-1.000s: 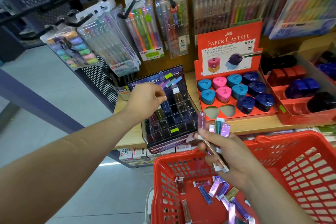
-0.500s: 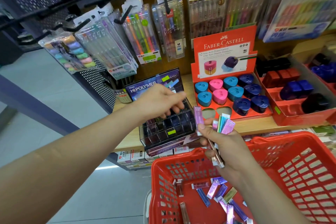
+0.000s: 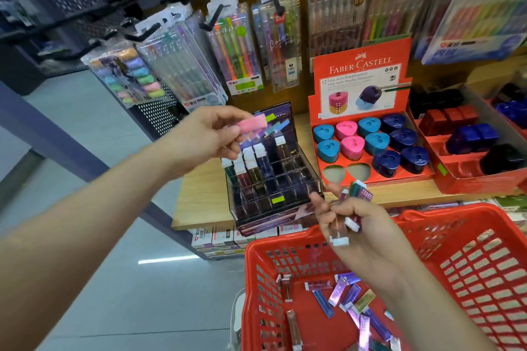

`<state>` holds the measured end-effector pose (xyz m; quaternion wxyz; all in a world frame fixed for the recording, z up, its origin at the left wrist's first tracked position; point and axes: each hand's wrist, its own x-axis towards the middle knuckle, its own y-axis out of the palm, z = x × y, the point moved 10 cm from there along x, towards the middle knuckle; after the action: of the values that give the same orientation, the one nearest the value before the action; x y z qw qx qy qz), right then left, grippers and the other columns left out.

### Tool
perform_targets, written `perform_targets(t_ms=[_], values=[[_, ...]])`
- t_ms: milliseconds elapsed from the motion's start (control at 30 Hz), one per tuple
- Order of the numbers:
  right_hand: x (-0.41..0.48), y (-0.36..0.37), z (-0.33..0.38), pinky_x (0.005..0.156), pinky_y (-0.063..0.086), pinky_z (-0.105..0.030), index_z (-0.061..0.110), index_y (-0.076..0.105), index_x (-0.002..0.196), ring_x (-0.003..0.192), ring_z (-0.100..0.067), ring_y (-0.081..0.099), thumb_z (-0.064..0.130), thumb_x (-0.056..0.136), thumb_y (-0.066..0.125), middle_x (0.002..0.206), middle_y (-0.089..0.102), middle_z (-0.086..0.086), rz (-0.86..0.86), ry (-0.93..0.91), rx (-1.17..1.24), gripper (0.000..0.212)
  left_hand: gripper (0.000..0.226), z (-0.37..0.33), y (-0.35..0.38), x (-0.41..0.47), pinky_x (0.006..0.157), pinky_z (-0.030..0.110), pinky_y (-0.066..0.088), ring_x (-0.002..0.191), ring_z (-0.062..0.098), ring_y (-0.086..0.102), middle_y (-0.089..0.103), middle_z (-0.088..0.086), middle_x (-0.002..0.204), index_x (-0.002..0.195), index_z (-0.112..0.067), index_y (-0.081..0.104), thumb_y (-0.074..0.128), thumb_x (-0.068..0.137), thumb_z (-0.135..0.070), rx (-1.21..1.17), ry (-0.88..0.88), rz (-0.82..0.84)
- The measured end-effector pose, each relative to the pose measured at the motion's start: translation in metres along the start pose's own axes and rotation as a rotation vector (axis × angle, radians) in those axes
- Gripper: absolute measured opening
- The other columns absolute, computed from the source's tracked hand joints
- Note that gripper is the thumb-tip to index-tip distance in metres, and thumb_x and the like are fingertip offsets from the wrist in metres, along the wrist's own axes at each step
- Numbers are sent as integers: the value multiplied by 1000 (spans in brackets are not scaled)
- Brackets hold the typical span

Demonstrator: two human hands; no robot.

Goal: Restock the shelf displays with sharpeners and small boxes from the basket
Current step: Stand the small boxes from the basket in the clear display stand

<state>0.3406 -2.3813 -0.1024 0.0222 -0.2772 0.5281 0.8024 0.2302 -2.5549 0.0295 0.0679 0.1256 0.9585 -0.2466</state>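
A: where's the pink box (image 3: 253, 124)?
B: just above the back-left corner of the slot rack (image 3: 273, 179), not in it yet. Long axis is nearly level, free end pointing right across the rack
A: grip?
B: left hand (image 3: 205, 137) pinches its left end between thumb and fingers. Hand is left of the rack, so the box runs rightward from the fingers
A: slots?
B: boxes already in the rack stand upright, white caps up. My read: the pink one must turn from level to upright before it drops into an open cell
A: other hand?
B: right hand (image 3: 362, 225) at the rack's front-right corner, fingers curled round a bundle of small boxes (image 3: 360, 192), above the basket (image 3: 445, 209) rim. Left is nearer the cells, so left places
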Motion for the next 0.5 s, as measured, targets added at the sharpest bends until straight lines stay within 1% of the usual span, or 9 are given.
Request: perform_targets(t_ms=[33, 67, 100, 167, 233, 300, 333, 400, 500], values=[[-1, 0, -1, 54, 50, -19, 10, 53, 119, 66, -16, 56, -12, 72, 45, 105, 63, -25, 1, 4, 11, 52, 16, 2, -10, -1, 64, 24, 58, 61, 13, 64, 65, 11, 74, 103, -12, 66, 65, 87, -13, 126, 7, -52], [-1, 0, -1, 55, 51, -20, 10, 53, 122, 65, -17, 57, -12, 77, 44, 103, 66, -25, -1, 9, 18, 51, 21, 6, -19, -1, 66, 28, 59, 61, 15, 67, 68, 13, 73, 98, -12, 67, 74, 79, -19, 243, 8, -105], [-2, 1, -2, 55, 53, -21, 10, 52, 125, 65, -17, 60, -11, 82, 43, 104, 68, -25, -3, 18, 16, 49, 20, 9, -23, -2, 67, 31, 59, 60, 15, 69, 71, 11, 71, 91, -13, 68, 78, 75, -20, 350, 6, -142], [-3, 2, -5, 54, 55, -23, 10, 52, 130, 65, -18, 66, -5, 90, 44, 110, 71, -20, 3, 50, -23, 43, 13, 16, -25, -4, 68, 31, 57, 61, 12, 70, 72, 2, 68, 82, -17, 71, 81, 74, -18, 524, 20, -160], [-3, 2, -9, 47, 52, -22, 11, 52, 131, 62, -17, 67, 0, 91, 48, 113, 71, -14, -2, 77, -93, 41, 10, 22, -21, -4, 74, 29, 57, 66, 9, 69, 72, -3, 71, 86, -19, 75, 79, 77, -18, 625, 44, -159], [-3, 2, -10, 39, 44, -18, 13, 55, 126, 54, -14, 60, 2, 84, 53, 111, 72, -14, -23, 78, -122, 43, 14, 24, -17, -5, 81, 27, 54, 72, 7, 68, 72, -5, 77, 96, -17, 76, 76, 81, -17, 685, 75, -156], [-2, 1, -10, 38, 41, -17, 13, 56, 122, 51, -13, 56, 1, 79, 54, 109, 72, -16, -34, 70, -117, 45, 17, 25, -15, -4, 84, 26, 53, 74, 7, 66, 72, -4, 81, 100, -15, 75, 74, 83, -17, 715, 95, -157], [-1, 1, -9, 40, 39, -17, 10, 57, 117, 51, -12, 51, -3, 72, 51, 105, 70, -20, -34, 52, -101, 47, 21, 24, -8, -3, 87, 23, 49, 78, 7, 63, 74, 0, 93, 105, -14, 74, 72, 85, -19, 791, 147, -157], [-2, 6, -9, 48, 48, -19, 1, 59, 112, 58, -14, 55, -10, 76, 45, 95, 64, -22, 5, 36, -135, 41, 25, 26, 1, -1, 88, 25, 49, 91, 12, 66, 73, 2, 97, 107, -12, 70, 72, 84, -23, 869, 202, -160]])
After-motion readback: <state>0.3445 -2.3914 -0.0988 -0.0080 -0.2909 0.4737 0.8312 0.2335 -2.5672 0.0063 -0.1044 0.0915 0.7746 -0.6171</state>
